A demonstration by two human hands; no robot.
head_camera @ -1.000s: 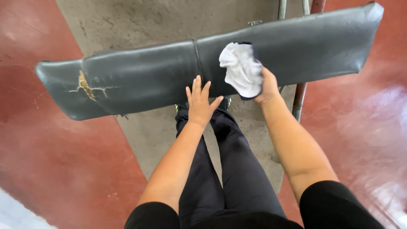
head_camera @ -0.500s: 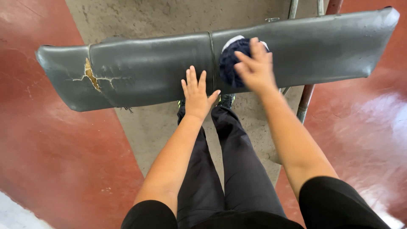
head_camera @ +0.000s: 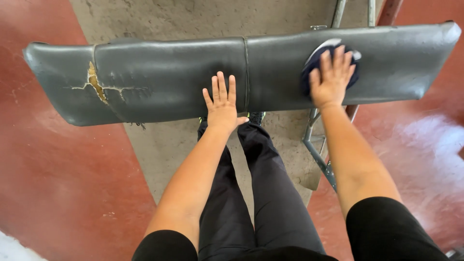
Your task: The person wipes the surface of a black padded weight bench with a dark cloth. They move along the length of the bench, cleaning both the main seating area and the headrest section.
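A long padded bench cushion (head_camera: 169,77) of dark grey vinyl is seen stretched across the upper part of the head view, from nine o'clock to three o'clock. The left hand (head_camera: 222,104) is laid flat on its near edge, just left of the cross seam, fingers spread and nothing gripped. The right hand (head_camera: 331,77) is pressed open-palmed, fingers splayed, on a dark blue cloth (head_camera: 314,63) with a pale edge, which is lying on the cushion at about one o'clock. A cracked tear (head_camera: 96,84) exposing yellow foam is found toward ten o'clock, well apart from both hands. A metal frame (head_camera: 316,145) is visible below the cushion, over a red floor (head_camera: 58,183).
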